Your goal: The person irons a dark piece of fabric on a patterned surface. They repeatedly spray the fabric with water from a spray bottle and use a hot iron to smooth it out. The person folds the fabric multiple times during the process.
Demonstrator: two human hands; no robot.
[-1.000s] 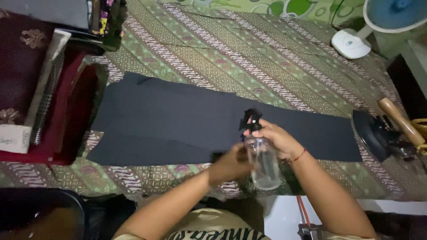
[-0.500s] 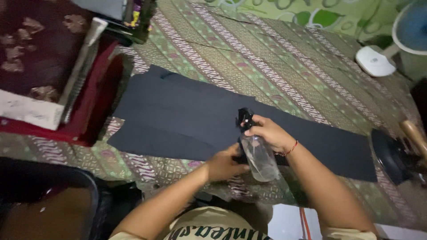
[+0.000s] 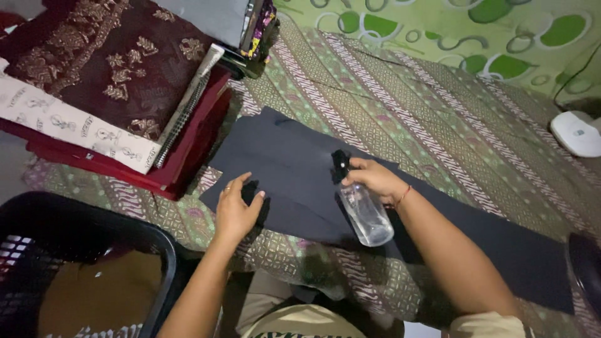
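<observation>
Wrapped around the neck of a clear spray bottle (image 3: 366,214), the right hand (image 3: 374,179) grips it just under the black trigger head, with the bottle's body tilted down and toward the person over a long strip of dark cloth (image 3: 300,175). The left hand (image 3: 236,209) holds nothing: it lies palm-down with its fingers (image 3: 253,199) spread flat on the near left end of that cloth, well apart from the bottle.

From the head camera, the dark cloth stretches slantwise across a green patterned spread (image 3: 400,81), from near its left edge to the lower right corner of the view. A red cord sits on the right wrist. Beside the cloth's left end, at the spread's left edge, lies a stack of folded maroon fabric (image 3: 106,56) with a white printed piece on top. A black plastic basket (image 3: 150,250) stands at the near left corner. A white fan base (image 3: 577,133) rests at the far right edge.
</observation>
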